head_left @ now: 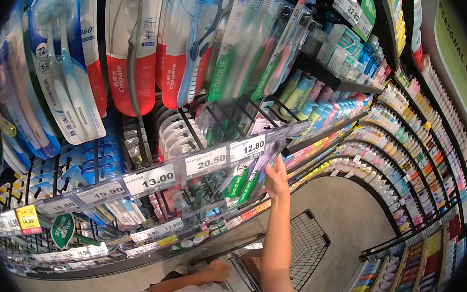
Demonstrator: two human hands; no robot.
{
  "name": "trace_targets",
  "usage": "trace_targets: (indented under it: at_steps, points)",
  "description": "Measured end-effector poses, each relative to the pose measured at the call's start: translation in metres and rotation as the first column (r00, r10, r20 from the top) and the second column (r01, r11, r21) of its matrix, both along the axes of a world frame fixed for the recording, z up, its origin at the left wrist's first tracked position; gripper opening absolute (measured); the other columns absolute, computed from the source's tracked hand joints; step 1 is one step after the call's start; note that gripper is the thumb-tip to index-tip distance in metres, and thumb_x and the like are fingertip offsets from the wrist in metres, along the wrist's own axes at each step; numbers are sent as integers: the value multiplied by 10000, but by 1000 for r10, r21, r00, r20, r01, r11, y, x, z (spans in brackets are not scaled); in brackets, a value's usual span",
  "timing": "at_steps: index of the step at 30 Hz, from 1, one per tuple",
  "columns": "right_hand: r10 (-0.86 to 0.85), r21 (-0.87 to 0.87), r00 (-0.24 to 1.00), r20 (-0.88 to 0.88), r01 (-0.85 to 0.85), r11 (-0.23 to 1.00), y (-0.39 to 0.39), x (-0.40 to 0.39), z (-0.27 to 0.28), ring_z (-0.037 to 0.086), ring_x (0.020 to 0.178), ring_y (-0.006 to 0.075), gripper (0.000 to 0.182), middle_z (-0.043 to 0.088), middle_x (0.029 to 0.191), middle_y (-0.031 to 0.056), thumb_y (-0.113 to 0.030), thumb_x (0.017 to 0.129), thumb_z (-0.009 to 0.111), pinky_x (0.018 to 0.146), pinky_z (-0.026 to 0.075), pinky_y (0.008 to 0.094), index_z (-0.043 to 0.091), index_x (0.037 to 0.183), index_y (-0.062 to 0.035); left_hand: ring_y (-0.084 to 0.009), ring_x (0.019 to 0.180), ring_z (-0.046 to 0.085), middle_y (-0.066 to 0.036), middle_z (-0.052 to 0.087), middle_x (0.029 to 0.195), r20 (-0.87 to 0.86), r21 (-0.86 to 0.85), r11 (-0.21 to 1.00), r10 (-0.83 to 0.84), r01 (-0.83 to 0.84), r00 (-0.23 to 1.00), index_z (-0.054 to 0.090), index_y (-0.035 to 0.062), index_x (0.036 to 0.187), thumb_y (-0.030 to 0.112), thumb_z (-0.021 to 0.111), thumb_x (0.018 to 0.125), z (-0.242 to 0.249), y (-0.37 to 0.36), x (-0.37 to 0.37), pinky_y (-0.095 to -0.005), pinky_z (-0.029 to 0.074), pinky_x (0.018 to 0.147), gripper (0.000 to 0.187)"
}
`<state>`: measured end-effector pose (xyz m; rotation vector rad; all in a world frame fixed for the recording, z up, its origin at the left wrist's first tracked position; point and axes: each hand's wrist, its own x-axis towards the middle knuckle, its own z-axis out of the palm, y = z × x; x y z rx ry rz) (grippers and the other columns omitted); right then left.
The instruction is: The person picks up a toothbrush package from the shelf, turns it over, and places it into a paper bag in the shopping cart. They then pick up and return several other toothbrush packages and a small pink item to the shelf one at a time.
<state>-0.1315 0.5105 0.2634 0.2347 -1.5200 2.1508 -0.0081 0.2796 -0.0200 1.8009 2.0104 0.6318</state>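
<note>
Head view: right hand closed at the edge of green-ended toothbrush packs, thumb toward the camera. Packs lie slanted just below the 12.80 label, at the outer end of the price strip. Edge hold probably suits thin, flat card; it also leaves the green print uncovered. Whether one pack or two is gripped, hard to say: fingertips partly lost behind thumb and plastic. Larger packs hang above, fronts outward, presumably for easy reading (labels run along below for the same reason). Left hand low, near the wire cart; fingers foreshortened, so cannot tell whether it grips anything. Right forearm hides part of the cart; dark lens rim cuts off the outermost shelves.
</note>
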Motion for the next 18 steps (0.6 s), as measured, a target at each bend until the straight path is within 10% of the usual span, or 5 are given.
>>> trace_targets:
  at_steps: [18]
  points:
    - [-138,-62,989,48,141,988,-15,1,-3,584,976,169,501,600,1092,70,-205,825,659,875,449,313,423,1233,-33,-298,642,633,-154,636,680,20,-112,994,2,1,1000,634,55,695,257,511,736,12,1,0,-429,497,609,240]
